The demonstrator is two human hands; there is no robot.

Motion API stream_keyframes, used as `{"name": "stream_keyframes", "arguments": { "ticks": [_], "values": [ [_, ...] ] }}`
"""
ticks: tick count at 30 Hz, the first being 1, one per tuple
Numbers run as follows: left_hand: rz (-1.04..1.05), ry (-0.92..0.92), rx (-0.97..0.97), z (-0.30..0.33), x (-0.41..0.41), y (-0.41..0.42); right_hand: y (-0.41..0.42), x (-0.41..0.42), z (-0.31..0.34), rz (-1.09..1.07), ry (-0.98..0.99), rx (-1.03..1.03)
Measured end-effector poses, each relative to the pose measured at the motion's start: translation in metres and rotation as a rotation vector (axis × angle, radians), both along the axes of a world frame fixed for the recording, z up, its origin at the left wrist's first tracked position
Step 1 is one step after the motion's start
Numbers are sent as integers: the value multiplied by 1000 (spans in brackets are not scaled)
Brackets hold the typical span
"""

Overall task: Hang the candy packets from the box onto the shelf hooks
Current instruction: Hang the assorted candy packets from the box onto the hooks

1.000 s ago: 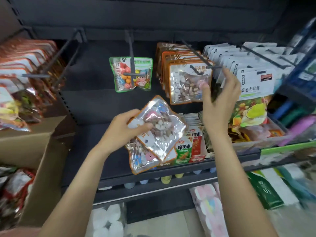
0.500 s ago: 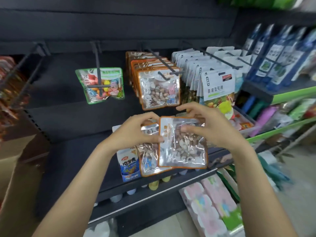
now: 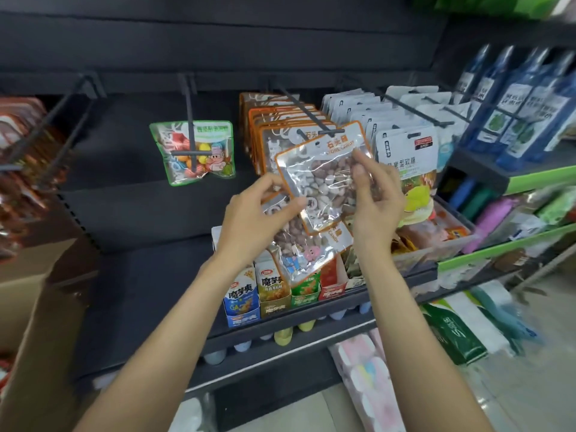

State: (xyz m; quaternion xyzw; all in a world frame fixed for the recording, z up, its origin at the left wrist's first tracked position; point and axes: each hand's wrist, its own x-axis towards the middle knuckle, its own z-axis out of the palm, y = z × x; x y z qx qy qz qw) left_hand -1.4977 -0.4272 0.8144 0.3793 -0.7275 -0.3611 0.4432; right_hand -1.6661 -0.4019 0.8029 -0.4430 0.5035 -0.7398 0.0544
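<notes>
- Orange-edged candy packet (image 3: 327, 179), centre frame, pinched by right hand (image 3: 378, 198) just below the hook (image 3: 307, 112); its hole may miss the tip.
- Left hand (image 3: 252, 219) pinches spare packets (image 3: 299, 247); loose grip could drop them.

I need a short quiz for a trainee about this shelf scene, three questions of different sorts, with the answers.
1. True or false: the right hand holds the raised stone candy packet.
2. What does the left hand hold? A) a bottle B) a second packet C) nothing
3. How many packets hang on the hook with the green packet?

Key: 1 true; 2 B; 3 one.
</notes>
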Motion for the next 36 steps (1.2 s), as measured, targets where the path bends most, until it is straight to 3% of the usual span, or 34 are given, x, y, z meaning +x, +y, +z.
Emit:
{"name": "stream_keyframes", "arguments": {
  "ticks": [11, 14, 21, 26, 31, 36],
  "values": [
    [63, 5, 13, 2, -6, -16, -13, -7, 2, -10, 6, 149],
    [81, 7, 57, -1, -3, -23, -23, -8, 3, -82, 118, 232],
    [14, -261, 186, -17, 34, -30, -56, -1, 2, -271, 371, 319],
    [-120, -231, 124, -9, 53, -20, -61, 0, -5, -324, 553, 446],
    [-114, -127, 47, 2, 49, -21, -48, -7, -8, -241, 582, 460],
    [-268, -267, -25, 16, 39, -24, 7, -12, 13, 17, 471, 387]
  ]
}}
